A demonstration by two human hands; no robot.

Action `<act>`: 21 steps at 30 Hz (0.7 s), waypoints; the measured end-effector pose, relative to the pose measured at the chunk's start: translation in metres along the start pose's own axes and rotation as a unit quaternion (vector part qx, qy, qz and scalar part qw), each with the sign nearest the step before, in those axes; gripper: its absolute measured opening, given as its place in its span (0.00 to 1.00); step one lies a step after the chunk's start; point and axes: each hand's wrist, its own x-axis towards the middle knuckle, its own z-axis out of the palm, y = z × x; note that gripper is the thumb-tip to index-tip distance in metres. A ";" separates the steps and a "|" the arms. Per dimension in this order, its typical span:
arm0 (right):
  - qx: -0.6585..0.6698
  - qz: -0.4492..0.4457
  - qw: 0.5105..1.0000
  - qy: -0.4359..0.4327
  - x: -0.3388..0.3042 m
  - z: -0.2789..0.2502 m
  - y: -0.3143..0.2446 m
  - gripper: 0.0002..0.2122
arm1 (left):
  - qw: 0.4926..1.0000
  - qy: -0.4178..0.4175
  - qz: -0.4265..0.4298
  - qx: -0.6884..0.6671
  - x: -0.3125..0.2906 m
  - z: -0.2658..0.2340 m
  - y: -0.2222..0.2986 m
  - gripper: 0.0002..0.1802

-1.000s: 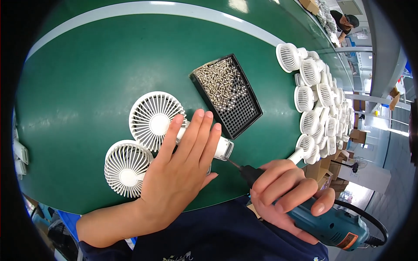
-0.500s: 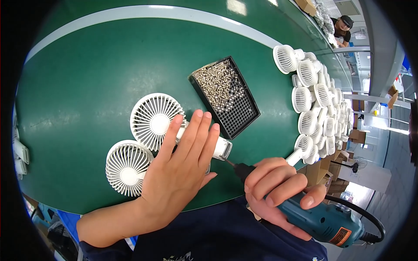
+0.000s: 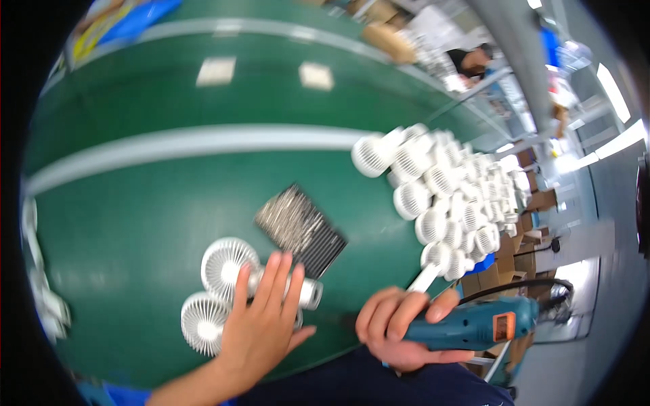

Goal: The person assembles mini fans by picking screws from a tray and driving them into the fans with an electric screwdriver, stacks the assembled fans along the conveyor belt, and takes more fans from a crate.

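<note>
Left hand (image 3: 265,331) is lying flat across two fans (image 3: 229,265); right hand (image 3: 396,331) is gripping a screwdriver (image 3: 467,325), whose slipping could scratch them.

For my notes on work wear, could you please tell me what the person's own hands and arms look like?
The left hand and right hand are ungloved. The left forearm is bare as far as it shows, with no watch visible. A dark navy garment shows below; motion blur hides finer detail.

One white fan (image 3: 229,266) lies just beyond a second white fan (image 3: 206,325), grilles up; a teal screwdriver (image 3: 460,326) points left, right of both
</note>
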 end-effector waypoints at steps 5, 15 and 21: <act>0.248 0.127 0.960 0.010 0.007 0.034 -0.046 0.35 | 0.902 0.083 0.039 -0.422 -0.025 -0.023 0.042 0.48; 0.101 -0.110 0.984 -0.093 0.060 -0.007 -0.237 0.24 | 0.862 -0.017 0.021 -0.507 -0.050 0.119 0.121 0.14; -0.132 -0.171 0.974 -0.070 0.095 -0.074 -0.360 0.25 | 0.973 0.144 -0.084 -0.159 -0.149 0.215 0.020 0.16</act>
